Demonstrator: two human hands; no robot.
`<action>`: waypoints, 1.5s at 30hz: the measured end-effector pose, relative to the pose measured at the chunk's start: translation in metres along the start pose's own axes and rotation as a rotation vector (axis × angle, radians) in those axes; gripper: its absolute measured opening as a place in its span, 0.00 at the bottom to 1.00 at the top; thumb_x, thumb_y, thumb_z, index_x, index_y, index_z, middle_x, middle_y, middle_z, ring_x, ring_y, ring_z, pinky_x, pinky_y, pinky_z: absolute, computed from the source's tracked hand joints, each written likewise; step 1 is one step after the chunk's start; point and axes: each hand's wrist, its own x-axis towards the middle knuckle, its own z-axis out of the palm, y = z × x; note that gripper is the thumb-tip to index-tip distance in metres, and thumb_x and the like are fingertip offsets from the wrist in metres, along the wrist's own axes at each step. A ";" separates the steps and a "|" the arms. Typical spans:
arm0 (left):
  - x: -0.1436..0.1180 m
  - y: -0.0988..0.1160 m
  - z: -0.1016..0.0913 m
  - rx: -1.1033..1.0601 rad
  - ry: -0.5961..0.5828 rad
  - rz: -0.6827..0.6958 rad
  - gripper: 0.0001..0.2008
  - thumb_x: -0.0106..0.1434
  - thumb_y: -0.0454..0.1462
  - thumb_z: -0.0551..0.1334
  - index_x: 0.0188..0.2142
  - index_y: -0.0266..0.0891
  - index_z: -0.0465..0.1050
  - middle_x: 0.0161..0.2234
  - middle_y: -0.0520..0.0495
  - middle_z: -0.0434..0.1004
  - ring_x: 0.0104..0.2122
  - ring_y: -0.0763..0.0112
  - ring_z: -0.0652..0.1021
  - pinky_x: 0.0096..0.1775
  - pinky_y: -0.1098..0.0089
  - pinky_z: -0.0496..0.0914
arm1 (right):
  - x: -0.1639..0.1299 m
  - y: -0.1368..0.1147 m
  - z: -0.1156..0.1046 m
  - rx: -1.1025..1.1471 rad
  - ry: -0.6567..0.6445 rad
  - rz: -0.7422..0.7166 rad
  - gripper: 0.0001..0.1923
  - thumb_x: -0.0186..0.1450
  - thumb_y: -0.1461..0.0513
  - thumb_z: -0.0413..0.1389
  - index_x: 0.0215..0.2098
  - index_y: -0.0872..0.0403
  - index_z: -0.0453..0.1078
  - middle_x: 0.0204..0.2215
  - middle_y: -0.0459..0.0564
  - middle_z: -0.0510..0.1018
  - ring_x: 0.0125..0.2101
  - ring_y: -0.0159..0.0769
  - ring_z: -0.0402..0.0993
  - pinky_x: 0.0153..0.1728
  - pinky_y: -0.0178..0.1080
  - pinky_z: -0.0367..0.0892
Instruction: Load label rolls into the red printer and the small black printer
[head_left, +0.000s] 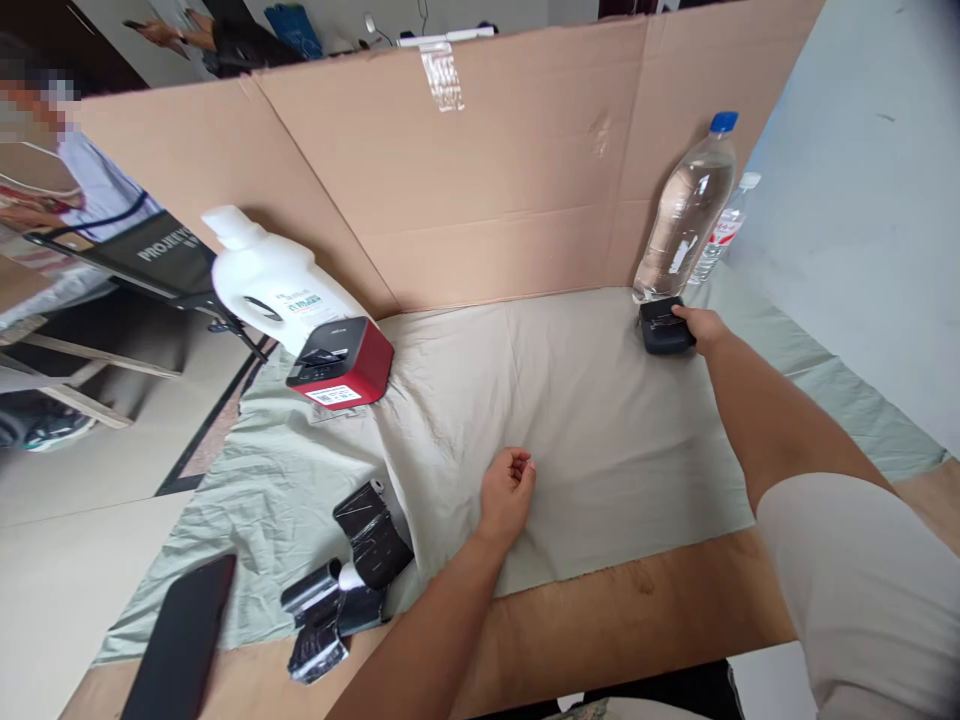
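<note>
At the back right, my right hand is closed on the side of a small black box-shaped device with rounded corners, the thumb on its top. The device sits close in front of a large clear water bottle with a blue cap. My left hand rests on the pale cloth near the middle, its fingers curled in loosely with nothing visible in them. To its left lie black film rolls and strips, partly unrolled.
A red and black box-shaped device stands before a white jug-like bottle. Behind runs a cardboard wall. A smaller bottle stands at the right. A black phone lies front left. A person is beyond the left edge.
</note>
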 end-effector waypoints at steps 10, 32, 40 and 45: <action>0.001 -0.001 0.004 -0.015 0.011 0.010 0.04 0.60 0.36 0.59 0.36 0.40 0.70 0.29 0.50 0.72 0.27 0.72 0.72 0.33 0.70 0.69 | -0.036 -0.009 -0.018 -0.466 0.110 -0.336 0.22 0.58 0.69 0.59 0.51 0.62 0.72 0.59 0.70 0.69 0.64 0.54 0.57 0.63 0.54 0.50; 0.093 0.082 -0.176 0.782 0.438 -0.105 0.40 0.60 0.54 0.63 0.64 0.33 0.58 0.68 0.31 0.55 0.68 0.45 0.56 0.66 0.52 0.52 | -0.315 0.097 0.120 -0.056 -0.577 -0.571 0.12 0.61 0.54 0.51 0.37 0.49 0.71 0.30 0.50 0.78 0.28 0.37 0.74 0.33 0.42 0.70; 0.174 0.040 -0.235 0.718 0.570 -0.482 0.65 0.46 0.56 0.72 0.71 0.43 0.33 0.71 0.31 0.38 0.69 0.38 0.48 0.64 0.42 0.51 | -0.318 0.094 0.123 -0.102 -0.568 -0.590 0.10 0.62 0.56 0.52 0.38 0.49 0.71 0.30 0.50 0.79 0.30 0.38 0.75 0.36 0.44 0.70; 0.172 0.039 -0.229 0.732 0.646 -0.452 0.65 0.46 0.50 0.74 0.71 0.43 0.34 0.65 0.30 0.51 0.64 0.39 0.60 0.62 0.49 0.56 | -0.322 0.089 0.116 -0.166 -0.681 -0.621 0.09 0.62 0.57 0.53 0.37 0.48 0.74 0.29 0.48 0.80 0.29 0.38 0.74 0.35 0.43 0.69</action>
